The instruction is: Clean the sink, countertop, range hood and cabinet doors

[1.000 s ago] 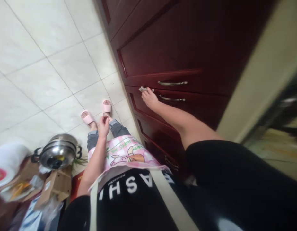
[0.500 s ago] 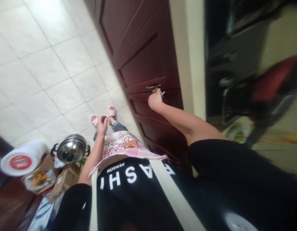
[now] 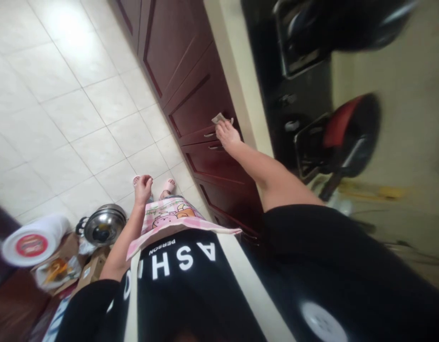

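My right hand [image 3: 228, 135] presses a small greyish-beige cloth [image 3: 218, 118] against the upper part of a dark red cabinet door [image 3: 195, 107]. Its fingers lie over the cloth and hide part of it. Just below the hand are two metal handles [image 3: 210, 135], one on each neighbouring door. My left hand [image 3: 143, 189] hangs in the air in front of the pink checked apron [image 3: 169, 216], its fingers curled in, and I see nothing in them.
Above the cabinet runs a pale counter edge [image 3: 237, 61], with a black stove [image 3: 272, 90] and a red and black pan [image 3: 342, 128]. At lower left stand a steel pot [image 3: 105, 227], a white roll-shaped package [image 3: 13, 249] and cardboard boxes. Light tiles [image 3: 80, 128] cover the floor.
My right hand has moved from beside the door handles up onto the door above them, and the cloth now lies flatter under its fingers. The whole view has shifted slightly.
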### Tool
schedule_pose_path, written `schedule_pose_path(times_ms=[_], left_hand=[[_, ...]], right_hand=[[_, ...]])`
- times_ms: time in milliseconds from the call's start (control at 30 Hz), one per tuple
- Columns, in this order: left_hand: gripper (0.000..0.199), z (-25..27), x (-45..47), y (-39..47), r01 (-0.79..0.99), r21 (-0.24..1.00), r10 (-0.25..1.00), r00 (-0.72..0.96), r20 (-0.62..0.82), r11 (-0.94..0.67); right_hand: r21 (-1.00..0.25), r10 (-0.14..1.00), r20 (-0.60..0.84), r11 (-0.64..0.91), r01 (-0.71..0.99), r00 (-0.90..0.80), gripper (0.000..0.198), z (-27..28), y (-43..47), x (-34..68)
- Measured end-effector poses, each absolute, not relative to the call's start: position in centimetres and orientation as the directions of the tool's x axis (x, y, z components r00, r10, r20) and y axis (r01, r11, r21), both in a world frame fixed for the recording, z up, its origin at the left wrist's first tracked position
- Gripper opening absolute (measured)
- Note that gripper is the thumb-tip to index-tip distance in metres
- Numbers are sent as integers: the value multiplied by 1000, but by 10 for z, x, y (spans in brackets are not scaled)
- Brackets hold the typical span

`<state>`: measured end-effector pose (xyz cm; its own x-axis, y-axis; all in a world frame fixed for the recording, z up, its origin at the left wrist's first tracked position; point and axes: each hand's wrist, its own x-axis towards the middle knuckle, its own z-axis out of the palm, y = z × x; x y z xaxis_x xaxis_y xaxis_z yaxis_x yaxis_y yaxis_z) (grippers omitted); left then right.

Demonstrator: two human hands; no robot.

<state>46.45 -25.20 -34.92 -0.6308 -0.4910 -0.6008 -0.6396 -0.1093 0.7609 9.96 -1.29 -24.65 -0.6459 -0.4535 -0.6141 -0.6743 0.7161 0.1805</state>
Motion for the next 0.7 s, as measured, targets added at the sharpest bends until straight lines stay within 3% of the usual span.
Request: schedule_pose_path(times_ms=[100,267,433,567,700], left_hand=[[12,-342,466,-258,-649,752,-523,-605,-600,-113],[14,-332,455,-253,-655,745,-554,-578,-599,-123],[16,-321,441,-233,-631,762,-514,-610,-603,-146],[13,-309,436,-215,-616,758,-477,-611,-631,-214],[13,-295,422,-184,-602,712,-389,-597,-701,-360]], right_hand=[[237,-469,-592,676,-698,-655,65,-241,-6,102],[364,-519,-427,651,-666,-741,54,-242,-4,117],[430,-450,-506,608,-667,-736,60,-247,12,155],[403,-381,-524,677,-616,-762,67,-239,16,171],[240,-206,-706,830,-503,-678,56,-225,13,179]])
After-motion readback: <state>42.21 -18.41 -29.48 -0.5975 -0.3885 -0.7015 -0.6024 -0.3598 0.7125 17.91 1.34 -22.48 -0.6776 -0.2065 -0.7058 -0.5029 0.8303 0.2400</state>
